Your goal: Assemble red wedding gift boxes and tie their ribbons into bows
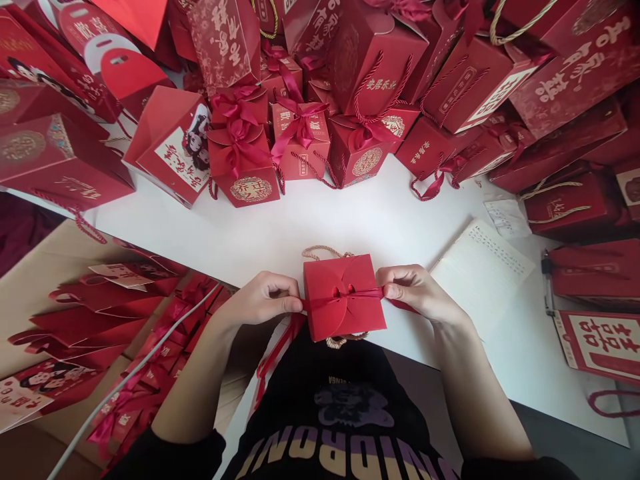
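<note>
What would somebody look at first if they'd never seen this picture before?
Probably the bright red gift box at the near edge of the white table, where the left hand and right hand pinch its ribbon on either side. Next, perhaps the crowd of red gift boxes along the table's far side. A pale handwritten page stands out on the right.

Centre box (345, 317): smooth cardbd., semi-matt. Ribbon (369, 293): satin-type cloth, glossy. Handle cord (320, 248): twisted fibre, rough-text'd. Tabletop (280, 230): smooth, w/ soft sheen, mat'l unclear. Notebk. (483, 273): matt paper. Shirt (335, 363): matt cloth.
</note>
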Motion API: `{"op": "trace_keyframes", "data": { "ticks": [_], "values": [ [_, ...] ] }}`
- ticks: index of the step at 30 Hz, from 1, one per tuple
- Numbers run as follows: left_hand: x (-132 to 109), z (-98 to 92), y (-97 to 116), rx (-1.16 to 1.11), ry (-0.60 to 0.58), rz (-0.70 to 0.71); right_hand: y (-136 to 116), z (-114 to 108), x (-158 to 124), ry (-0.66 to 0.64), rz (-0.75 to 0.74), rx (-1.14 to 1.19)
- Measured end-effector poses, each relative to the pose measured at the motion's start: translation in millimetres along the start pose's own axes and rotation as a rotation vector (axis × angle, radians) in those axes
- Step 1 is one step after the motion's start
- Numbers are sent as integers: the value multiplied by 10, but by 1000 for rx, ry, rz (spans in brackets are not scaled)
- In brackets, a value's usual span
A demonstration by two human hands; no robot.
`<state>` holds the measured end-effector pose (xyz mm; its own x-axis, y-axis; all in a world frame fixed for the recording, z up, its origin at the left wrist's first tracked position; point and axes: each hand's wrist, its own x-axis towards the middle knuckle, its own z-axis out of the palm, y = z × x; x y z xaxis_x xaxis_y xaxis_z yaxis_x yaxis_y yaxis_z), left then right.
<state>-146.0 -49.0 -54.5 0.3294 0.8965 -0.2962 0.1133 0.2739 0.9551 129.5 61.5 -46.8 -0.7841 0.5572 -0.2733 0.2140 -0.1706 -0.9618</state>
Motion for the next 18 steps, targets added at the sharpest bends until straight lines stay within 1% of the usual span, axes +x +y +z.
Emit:
{"op": "trace_keyframes", "data": {
  "ticks": [2, 5, 7, 8, 10, 13, 16, 18],
  "values": [
    [-15, 6, 1, -16, 3, 19, -35, -12, -16, -13, -4, -21],
    [-76, 11, 66, -64, -4, 110, -184, -26, -70, -48, -62, -51],
    [-138, 12, 169, -89, 55, 158, -335, -11, -112, -58, -148, -47],
    [-173, 14, 236, -85, 88, 161, -415, 8, -130, -57, -197, -46],
    [-241, 29, 393, -24, 122, 133, -562, 72, -149, -49, -281, -56],
    [-325, 88, 631, 151, 120, 62, -696, 224, -131, -52, -363, -79],
    [-379, 177, 806, 263, 168, 2, -709, 413, -73, -33, -402, -141],
    [-404, 232, 871, 319, 211, -30, -673, 535, -29, 60, -423, -215]
  ]
}}
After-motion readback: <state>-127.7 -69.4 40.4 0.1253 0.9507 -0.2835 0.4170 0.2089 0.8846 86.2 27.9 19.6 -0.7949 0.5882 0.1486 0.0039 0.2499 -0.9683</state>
